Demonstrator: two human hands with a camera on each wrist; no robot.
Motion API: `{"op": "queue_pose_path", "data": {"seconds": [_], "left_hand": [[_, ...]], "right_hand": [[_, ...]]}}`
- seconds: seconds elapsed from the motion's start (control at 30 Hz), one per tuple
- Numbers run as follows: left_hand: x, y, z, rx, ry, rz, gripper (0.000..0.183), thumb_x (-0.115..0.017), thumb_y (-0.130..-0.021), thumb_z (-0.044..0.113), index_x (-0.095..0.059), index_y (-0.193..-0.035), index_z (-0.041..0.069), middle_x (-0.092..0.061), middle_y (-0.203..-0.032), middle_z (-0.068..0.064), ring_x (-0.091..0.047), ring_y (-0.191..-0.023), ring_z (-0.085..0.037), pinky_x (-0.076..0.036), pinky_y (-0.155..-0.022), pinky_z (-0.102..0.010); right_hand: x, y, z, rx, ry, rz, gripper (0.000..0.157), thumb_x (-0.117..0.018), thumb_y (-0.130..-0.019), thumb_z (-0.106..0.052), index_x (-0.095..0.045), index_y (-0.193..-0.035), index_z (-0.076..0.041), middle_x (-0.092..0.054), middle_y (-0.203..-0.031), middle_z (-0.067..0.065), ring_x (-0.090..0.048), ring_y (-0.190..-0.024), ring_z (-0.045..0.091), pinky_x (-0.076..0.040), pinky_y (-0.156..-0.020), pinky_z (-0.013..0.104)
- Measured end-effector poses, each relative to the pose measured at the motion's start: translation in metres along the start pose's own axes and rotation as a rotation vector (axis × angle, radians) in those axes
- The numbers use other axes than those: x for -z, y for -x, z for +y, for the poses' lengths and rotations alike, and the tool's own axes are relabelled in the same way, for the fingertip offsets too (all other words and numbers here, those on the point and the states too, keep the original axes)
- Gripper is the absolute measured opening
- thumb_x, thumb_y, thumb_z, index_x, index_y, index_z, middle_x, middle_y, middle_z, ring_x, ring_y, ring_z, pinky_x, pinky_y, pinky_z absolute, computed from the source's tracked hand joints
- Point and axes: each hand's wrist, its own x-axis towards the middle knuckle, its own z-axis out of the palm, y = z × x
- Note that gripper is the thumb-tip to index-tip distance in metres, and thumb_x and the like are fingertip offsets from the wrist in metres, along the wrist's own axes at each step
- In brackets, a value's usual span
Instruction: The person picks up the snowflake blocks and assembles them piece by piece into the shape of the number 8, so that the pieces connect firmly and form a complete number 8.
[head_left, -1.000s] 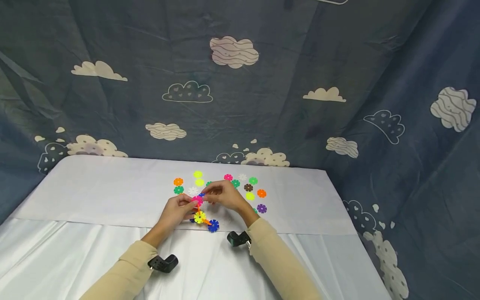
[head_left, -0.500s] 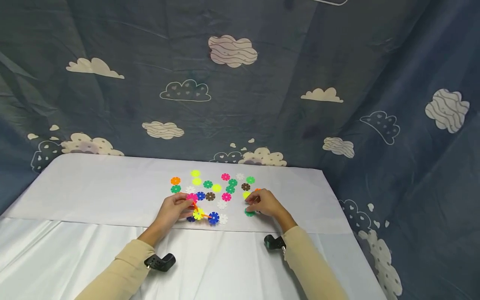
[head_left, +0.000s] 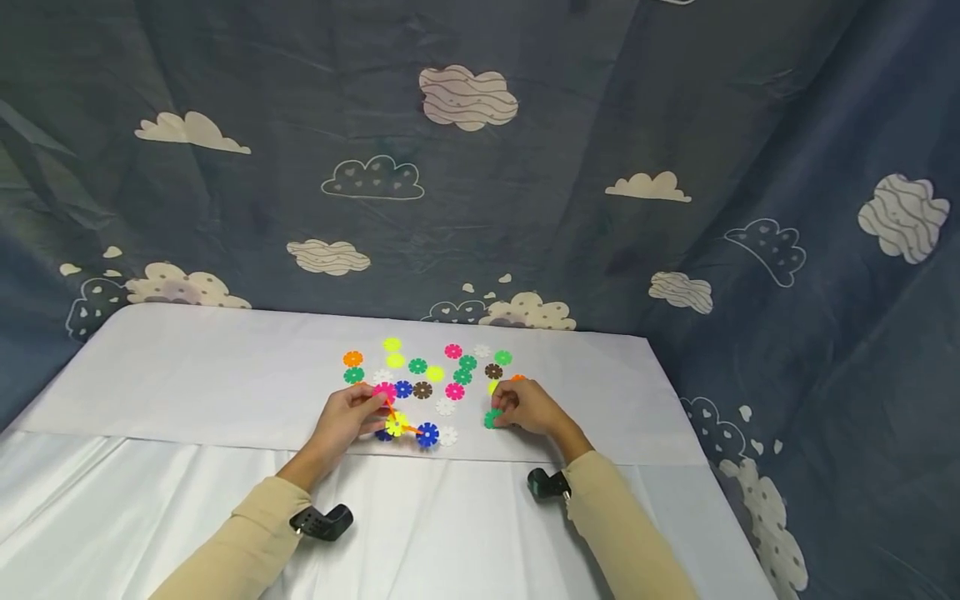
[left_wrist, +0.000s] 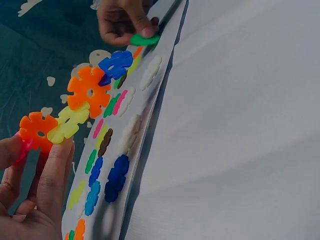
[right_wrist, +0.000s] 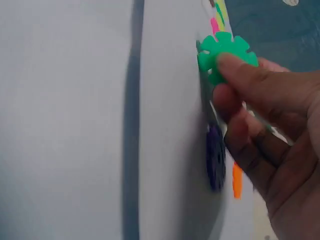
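My left hand (head_left: 348, 422) pinches the pink end disc (head_left: 385, 392) of a chain of notched, flower-shaped plastic discs. In the left wrist view the chain runs from pink through an orange disc (left_wrist: 37, 131), a yellow disc (left_wrist: 69, 122) and a second orange disc (left_wrist: 89, 92) to a blue disc (left_wrist: 116, 65). The chain is held up off the table. On the right, my right hand (head_left: 528, 406) pinches a green notched disc (right_wrist: 227, 54) between thumb and finger. A purple disc (right_wrist: 216, 157) lies below that hand in the right wrist view.
Loose discs in several colours lie flat beyond the hands, among them a brown disc (head_left: 422, 390), a pink disc (head_left: 454, 391) and a white disc (head_left: 447, 436). They lie on a white-covered table (head_left: 225, 375). A dark cloud-printed curtain (head_left: 525, 242) hangs behind.
My right hand has left the chain, moved right and picked up the green disc. My left hand keeps the chain; the blue disc near its pink end now lies on the table.
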Motion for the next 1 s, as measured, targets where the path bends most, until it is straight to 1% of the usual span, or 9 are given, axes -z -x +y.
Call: {"op": "queue_pose_path", "data": {"seconds": [0.1, 0.17, 0.27, 0.37, 0.47, 0.6, 0.73, 0.87, 1.0], "left_hand": [[0.000, -0.001, 0.000, -0.002, -0.005, -0.004, 0.025, -0.055, -0.098, 0.009, -0.054, -0.114, -0.010, -0.064, -0.099, -0.010, -0.065, -0.086, -0.012, -0.057, -0.075, -0.026], [0.000, -0.001, -0.001, -0.005, -0.004, -0.009, 0.025, -0.056, -0.098, 0.009, -0.054, -0.115, -0.010, -0.064, -0.099, -0.010, -0.065, -0.086, -0.012, -0.057, -0.076, -0.026], [-0.001, -0.001, -0.002, -0.009, -0.005, -0.005, 0.024, -0.056, -0.098, 0.009, -0.054, -0.113, -0.010, -0.065, -0.099, -0.011, -0.065, -0.086, -0.013, -0.057, -0.076, -0.027], [-0.003, -0.002, -0.002, -0.010, -0.006, 0.008, 0.024, -0.057, -0.098, 0.010, -0.056, -0.112, -0.009, -0.066, -0.099, -0.012, -0.066, -0.086, -0.013, -0.057, -0.076, -0.027], [-0.005, -0.002, -0.001, -0.011, -0.008, 0.015, 0.025, -0.057, -0.098, 0.011, -0.057, -0.112, -0.009, -0.067, -0.099, -0.013, -0.066, -0.086, -0.014, -0.057, -0.076, -0.027], [-0.006, -0.002, 0.001, -0.010, -0.009, 0.018, 0.026, -0.057, -0.098, 0.013, -0.058, -0.112, -0.009, -0.067, -0.098, -0.011, -0.066, -0.086, -0.013, -0.057, -0.076, -0.028], [-0.005, -0.003, 0.003, 0.002, -0.027, 0.033, 0.027, -0.057, -0.098, 0.013, -0.059, -0.114, -0.008, -0.068, -0.097, -0.009, -0.065, -0.086, -0.013, -0.057, -0.075, -0.027], [-0.004, -0.003, 0.003, 0.009, -0.054, 0.047, 0.029, -0.058, -0.098, 0.014, -0.060, -0.117, -0.008, -0.067, -0.098, -0.010, -0.065, -0.087, -0.014, -0.057, -0.075, -0.027], [-0.005, -0.002, 0.002, 0.008, -0.062, 0.057, 0.030, -0.059, -0.097, 0.013, -0.060, -0.118, -0.009, -0.068, -0.099, -0.013, -0.066, -0.087, -0.016, -0.058, -0.075, -0.028]], "right_hand": [[-0.007, -0.009, -0.008, 0.050, -0.102, 0.025, 0.016, -0.079, -0.076, 0.000, -0.068, -0.087, -0.003, -0.062, -0.075, 0.002, -0.056, -0.061, 0.012, -0.049, -0.055, 0.025], [-0.012, -0.017, -0.019, 0.075, -0.176, 0.035, 0.013, -0.077, -0.078, 0.001, -0.069, -0.088, -0.001, -0.065, -0.077, 0.004, -0.060, -0.062, 0.014, -0.053, -0.058, 0.027], [-0.019, -0.031, -0.040, 0.112, -0.257, 0.039, 0.010, -0.075, -0.080, 0.002, -0.069, -0.087, 0.001, -0.069, -0.082, 0.008, -0.067, -0.068, 0.022, -0.057, -0.067, 0.034], [-0.023, -0.044, -0.065, 0.148, -0.309, 0.028, 0.007, -0.072, -0.082, 0.004, -0.070, -0.088, 0.003, -0.070, -0.087, 0.012, -0.070, -0.078, 0.032, -0.058, -0.074, 0.040], [-0.025, -0.054, -0.085, 0.209, -0.314, 0.013, 0.006, -0.070, -0.083, 0.005, -0.071, -0.089, 0.004, -0.070, -0.091, 0.014, -0.070, -0.083, 0.034, -0.058, -0.076, 0.037], [-0.027, -0.062, -0.100, 0.265, -0.295, -0.007, 0.006, -0.069, -0.084, 0.007, -0.071, -0.089, 0.005, -0.071, -0.090, 0.016, -0.071, -0.080, 0.028, -0.058, -0.076, 0.034], [-0.031, -0.067, -0.104, 0.284, -0.289, -0.032, 0.005, -0.069, -0.084, 0.006, -0.071, -0.088, 0.005, -0.071, -0.088, 0.016, -0.071, -0.077, 0.024, -0.058, -0.074, 0.032], [-0.033, -0.070, -0.105, 0.312, -0.272, -0.036, 0.002, -0.070, -0.083, 0.005, -0.071, -0.085, 0.006, -0.071, -0.086, 0.015, -0.069, -0.074, 0.018, -0.058, -0.071, 0.027], [-0.033, -0.071, -0.107, 0.335, -0.201, -0.027, 0.004, -0.071, -0.082, 0.005, -0.072, -0.080, 0.003, -0.072, -0.083, 0.013, -0.069, -0.072, 0.014, -0.057, -0.069, 0.024]]}}
